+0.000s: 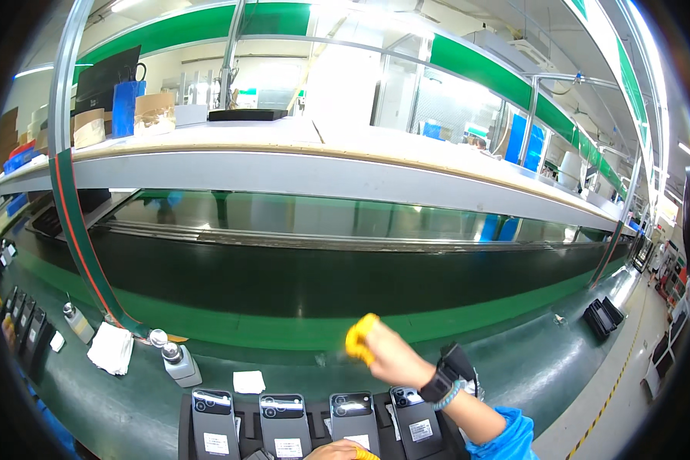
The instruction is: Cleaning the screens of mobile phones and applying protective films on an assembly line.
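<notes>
Several dark grey smartphones (215, 422) lie in a row, backs up, in a black tray (185, 429) at the near edge. Each has a camera block at its top and a white label. My right hand (379, 349), with yellow finger covers, is raised beyond the row over the bench. Its fingers are curled together; whether anything small is pinched in them I cannot make out. On that wrist are a black watch and a beaded bracelet. At the lower edge my left hand (337, 451) is by the third phone (353, 418), mostly cut off, a yellow cover on a finger.
On the green bench stand a white pump bottle (180, 364), another bottle (77, 323), a white cloth pile (111, 349) and a small folded cloth (248, 382). More phones (29, 326) sit far left. Black trays (603, 317) lie right; a dark conveyor belt (307, 276) runs behind.
</notes>
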